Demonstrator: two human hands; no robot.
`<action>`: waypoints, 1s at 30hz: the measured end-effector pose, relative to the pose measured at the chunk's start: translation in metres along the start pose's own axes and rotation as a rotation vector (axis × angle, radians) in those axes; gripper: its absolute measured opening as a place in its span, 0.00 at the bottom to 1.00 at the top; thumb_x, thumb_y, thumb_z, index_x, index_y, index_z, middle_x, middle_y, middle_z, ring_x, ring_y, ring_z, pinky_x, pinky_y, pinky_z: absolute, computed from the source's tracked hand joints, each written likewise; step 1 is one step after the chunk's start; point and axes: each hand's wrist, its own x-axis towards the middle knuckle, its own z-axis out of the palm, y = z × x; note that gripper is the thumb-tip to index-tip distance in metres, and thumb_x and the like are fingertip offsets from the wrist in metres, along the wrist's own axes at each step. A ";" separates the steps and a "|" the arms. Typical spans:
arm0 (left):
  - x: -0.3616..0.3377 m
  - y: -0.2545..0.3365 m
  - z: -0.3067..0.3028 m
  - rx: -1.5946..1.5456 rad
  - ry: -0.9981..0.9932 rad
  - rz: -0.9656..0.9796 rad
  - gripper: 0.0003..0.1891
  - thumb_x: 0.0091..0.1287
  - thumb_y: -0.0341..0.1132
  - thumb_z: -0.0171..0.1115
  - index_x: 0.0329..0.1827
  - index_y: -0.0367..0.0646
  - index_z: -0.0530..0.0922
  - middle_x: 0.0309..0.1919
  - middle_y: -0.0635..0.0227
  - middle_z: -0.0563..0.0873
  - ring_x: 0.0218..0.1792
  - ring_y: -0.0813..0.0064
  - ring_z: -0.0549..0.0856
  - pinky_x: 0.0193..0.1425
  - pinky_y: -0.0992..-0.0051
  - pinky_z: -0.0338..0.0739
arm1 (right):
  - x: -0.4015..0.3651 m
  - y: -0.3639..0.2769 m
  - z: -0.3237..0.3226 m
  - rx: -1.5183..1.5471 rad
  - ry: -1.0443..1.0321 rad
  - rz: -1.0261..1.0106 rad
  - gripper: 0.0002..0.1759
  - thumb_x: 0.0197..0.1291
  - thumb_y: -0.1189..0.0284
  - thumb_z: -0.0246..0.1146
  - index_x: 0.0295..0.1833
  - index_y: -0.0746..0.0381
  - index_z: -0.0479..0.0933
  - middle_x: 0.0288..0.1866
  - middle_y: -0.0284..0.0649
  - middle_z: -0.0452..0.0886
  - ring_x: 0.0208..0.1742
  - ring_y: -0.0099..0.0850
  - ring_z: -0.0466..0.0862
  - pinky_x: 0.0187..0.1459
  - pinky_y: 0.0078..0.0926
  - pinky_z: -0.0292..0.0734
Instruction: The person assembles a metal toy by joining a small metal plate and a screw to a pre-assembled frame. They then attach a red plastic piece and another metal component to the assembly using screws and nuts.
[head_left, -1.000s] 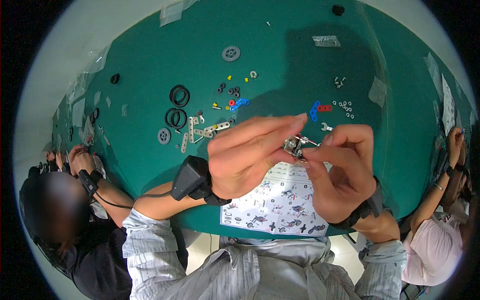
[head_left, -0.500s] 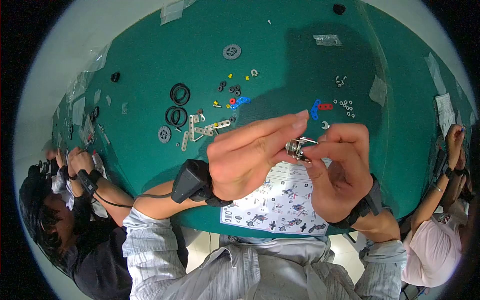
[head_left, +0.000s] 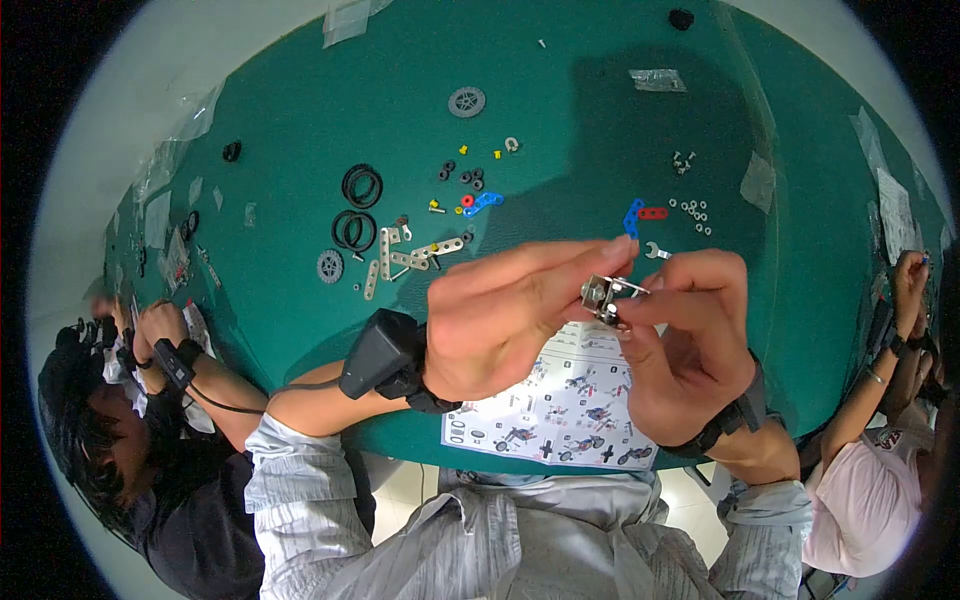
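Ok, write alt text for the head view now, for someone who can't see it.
A person's left hand and right hand hold a small metal piece above a green table, near a printed sheet. Beyond the hands lie black rings, metal strips, nuts and a wrench; other people are at both sides.

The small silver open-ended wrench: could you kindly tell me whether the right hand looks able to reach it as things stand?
Probably yes: the wrench lies on the green tabletop just past the right hand, its open end unobstructed, though that hand is busy with the silver metal assembly.
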 end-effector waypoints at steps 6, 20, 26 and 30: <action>0.001 0.003 0.002 0.021 0.015 -0.031 0.23 0.72 0.18 0.49 0.70 0.23 0.70 0.54 0.39 0.85 0.52 0.47 0.89 0.57 0.59 0.85 | -0.001 0.001 0.002 0.030 -0.015 0.052 0.16 0.50 0.86 0.74 0.46 0.65 0.85 0.44 0.41 0.76 0.40 0.30 0.77 0.42 0.22 0.74; -0.002 -0.001 0.002 0.053 0.026 0.011 0.30 0.61 0.11 0.45 0.71 0.21 0.68 0.54 0.37 0.84 0.51 0.47 0.89 0.56 0.60 0.86 | 0.001 -0.001 0.002 0.133 -0.052 0.071 0.16 0.52 0.89 0.72 0.48 0.67 0.85 0.46 0.44 0.81 0.43 0.31 0.83 0.41 0.24 0.79; 0.001 0.003 -0.002 0.113 0.007 0.055 0.27 0.65 0.14 0.47 0.70 0.18 0.67 0.52 0.36 0.84 0.51 0.46 0.89 0.55 0.60 0.86 | 0.009 -0.003 -0.001 0.041 -0.073 -0.059 0.17 0.49 0.90 0.71 0.46 0.66 0.85 0.45 0.46 0.84 0.38 0.33 0.85 0.40 0.25 0.79; 0.002 0.002 -0.001 0.104 0.028 0.116 0.27 0.64 0.15 0.47 0.69 0.15 0.66 0.51 0.33 0.84 0.50 0.45 0.89 0.53 0.60 0.86 | 0.013 0.000 -0.006 -0.011 -0.119 -0.124 0.17 0.47 0.89 0.72 0.45 0.66 0.85 0.42 0.45 0.84 0.36 0.34 0.84 0.35 0.26 0.78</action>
